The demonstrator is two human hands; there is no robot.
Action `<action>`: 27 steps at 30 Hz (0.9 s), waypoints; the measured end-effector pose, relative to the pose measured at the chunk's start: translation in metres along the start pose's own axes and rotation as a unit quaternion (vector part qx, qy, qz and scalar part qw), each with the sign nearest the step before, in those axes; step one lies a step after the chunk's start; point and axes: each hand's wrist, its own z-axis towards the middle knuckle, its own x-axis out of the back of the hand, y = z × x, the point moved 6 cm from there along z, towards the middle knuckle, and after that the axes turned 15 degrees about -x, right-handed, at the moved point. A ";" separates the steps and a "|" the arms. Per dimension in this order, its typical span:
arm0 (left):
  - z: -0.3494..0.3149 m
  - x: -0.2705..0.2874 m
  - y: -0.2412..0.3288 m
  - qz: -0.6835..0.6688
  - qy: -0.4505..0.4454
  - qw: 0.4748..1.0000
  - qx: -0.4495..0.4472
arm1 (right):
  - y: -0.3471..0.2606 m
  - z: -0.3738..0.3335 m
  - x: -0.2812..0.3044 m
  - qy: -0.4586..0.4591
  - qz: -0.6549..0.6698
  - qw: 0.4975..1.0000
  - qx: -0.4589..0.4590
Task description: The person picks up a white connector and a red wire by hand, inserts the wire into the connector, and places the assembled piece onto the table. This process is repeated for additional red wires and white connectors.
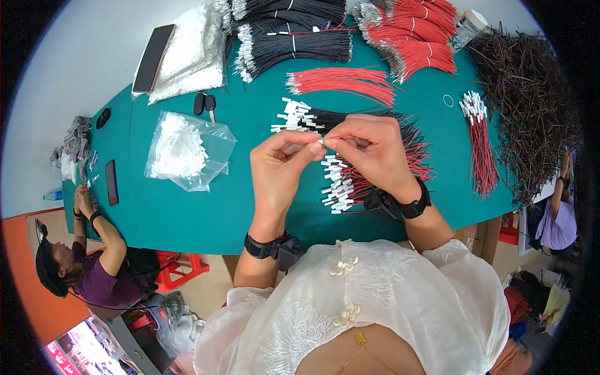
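My left hand (279,164) is closed, thumb and forefinger pinching a small white plastic connector (322,142). Fingertip to fingertip with it, my right hand (374,153) pinches a thin wire, mostly covered by the fingers. Both hands are above the table, over bundled wires. Just beyond them lie black wires (328,117) with white connectors (294,117) on their left ends. Partly under my right hand, red wires (420,153) spread to the right, with white connectors (338,184) at their left ends.
A clear bag of white connectors (179,150) lies left on the green table (187,219), near keys (205,105) and a phone (112,182). Loose red wires (340,83) and bundled black wires (294,47) lie beyond. A dark wire heap (525,106) fills the right. Another person (103,269) works at left.
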 end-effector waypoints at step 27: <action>0.007 0.021 -0.038 0.452 -0.128 0.873 -0.131 | 0.014 0.006 0.032 0.044 -0.184 0.982 -0.019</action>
